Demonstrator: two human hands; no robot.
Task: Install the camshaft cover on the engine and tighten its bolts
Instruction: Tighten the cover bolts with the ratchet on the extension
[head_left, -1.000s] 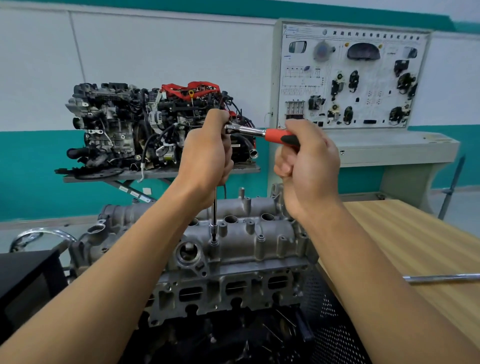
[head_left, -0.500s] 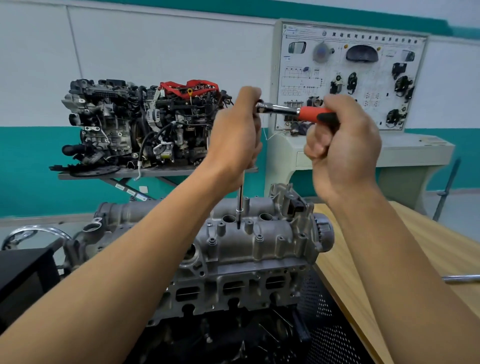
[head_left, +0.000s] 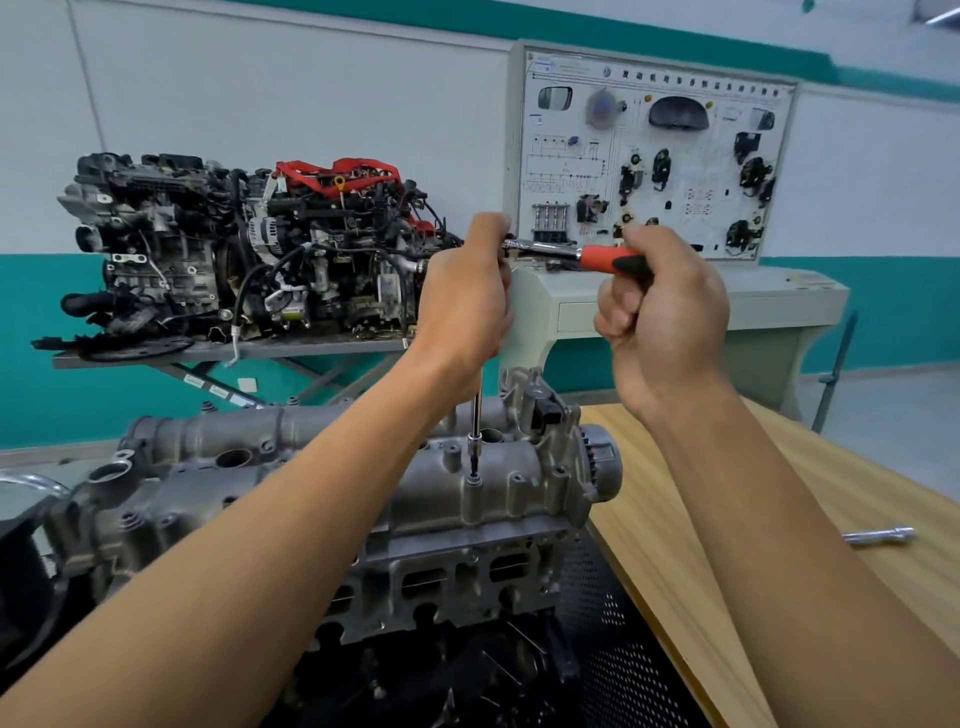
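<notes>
Head camera looks down on our left hand (head_left: 462, 301), which is wrapped around the top of the ratchet (head_left: 597, 257); the head of the tool is hidden under the fingers. Our right hand (head_left: 665, 312) is closed as a fist around the orange and black handle, which lies about level and points to the right.

A thin bar (head_left: 476, 410) goes straight down from the left hand. The socket (head_left: 472, 449) at its lower end sits on a bolt (head_left: 471, 480) on top of the camshaft cover (head_left: 363, 467), in its right half. The cover lies on the engine (head_left: 441, 577) in front of us, with its long side across the view.

Both hands are well above the cover, with open space under the handle. The near left edge of the wooden table (head_left: 727, 519) runs just beside the right end of the engine. A loose metal rod (head_left: 878, 535) lies on the table, well apart from the hands. A second engine (head_left: 234, 249) on a stand and a training board (head_left: 660, 156) are at the wall behind.
</notes>
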